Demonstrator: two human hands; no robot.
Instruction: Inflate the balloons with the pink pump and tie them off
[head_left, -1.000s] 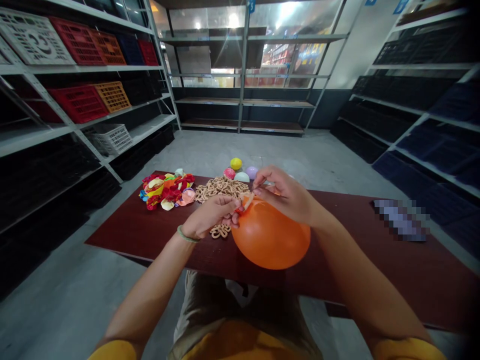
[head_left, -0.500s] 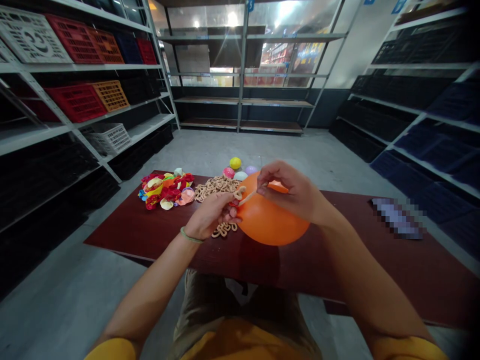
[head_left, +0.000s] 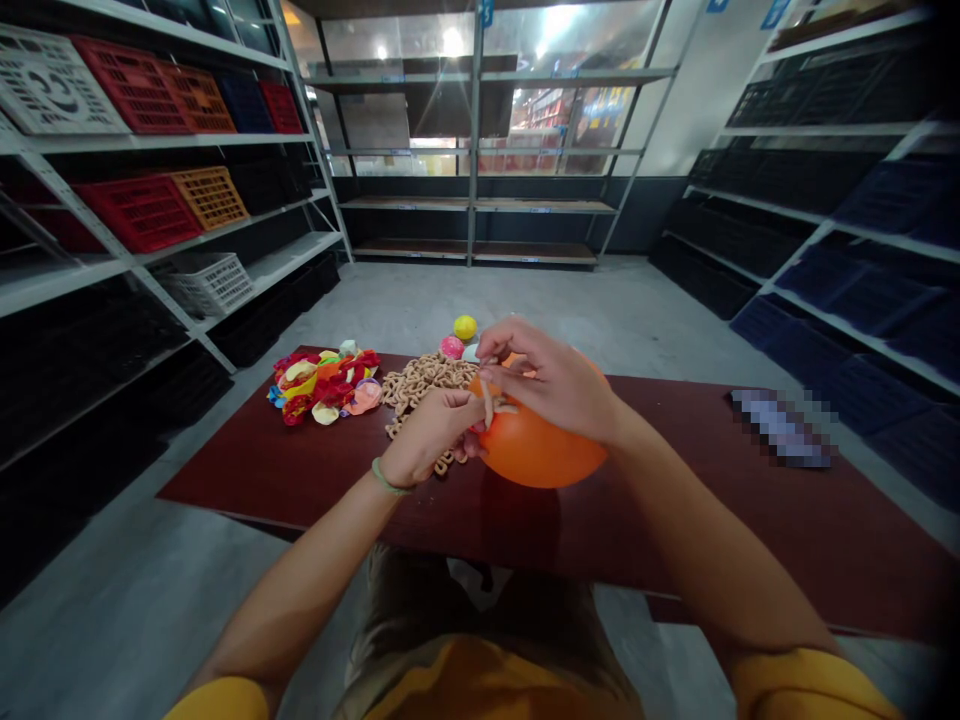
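Observation:
An inflated orange balloon (head_left: 544, 455) rests low over the dark red table (head_left: 645, 500), its neck end turned toward my left hand (head_left: 427, 435). My left hand is closed in a pinch at that neck, where a bit of red shows between the fingers. A tan rubber band (head_left: 488, 402) is looped near the neck. My right hand (head_left: 559, 380), in front of the balloon, has thumb and forefinger pinched on the band's upper part. Just beyond my left hand lies a pile of tan rubber bands (head_left: 420, 382). Farther left is a heap of limp, multicoloured balloons (head_left: 330, 385).
Small round yellow (head_left: 465, 327) and pink (head_left: 451, 347) things sit past the pile. A blurred flat item (head_left: 784, 428) lies on the table's right. Shelves with crates (head_left: 139, 215) stand left, dark bins (head_left: 847, 300) right, and a metal rack (head_left: 474, 140) at the back.
My right hand has moved left, closer to my left hand, with the rubber band now bent upward between them. The whole view has shifted slightly.

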